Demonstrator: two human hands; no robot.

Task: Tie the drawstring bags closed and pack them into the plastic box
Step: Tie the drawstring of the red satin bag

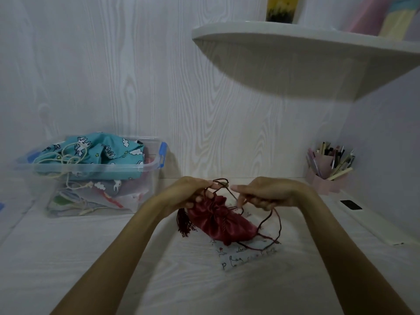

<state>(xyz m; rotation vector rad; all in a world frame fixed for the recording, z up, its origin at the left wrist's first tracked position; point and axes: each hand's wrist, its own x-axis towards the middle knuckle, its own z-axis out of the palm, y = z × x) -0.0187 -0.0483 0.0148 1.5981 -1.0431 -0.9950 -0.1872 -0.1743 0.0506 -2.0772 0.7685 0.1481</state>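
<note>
While the plastic box (145, 169) at the far left of the bench (68, 258) is already holding several patterned bags, the teal cloud-print bag (109, 151) sitting on top, you are working on 1 red satin bag (218, 221) at the centre.

- Left hand (193, 189): its grip is pinching the dark red cord (270, 221) above the bag's gathered mouth.
- Right hand (261, 192): its fingers are closing on the same cord, just beside the left.
- Knot: appearing unfinished; loops are trailing loose to the right.
- Remaining: 1 flat white printed bag (245, 258) is lying under the red one, seemingly untied.
- Surroundings: a pink pen holder (327, 178) and a small black object (351, 204) are standing well apart on the right; a corner shelf (295, 42) is hanging overhead.
- Obstruction: the box is looking nearly full, so packing may be getting tight.
</note>
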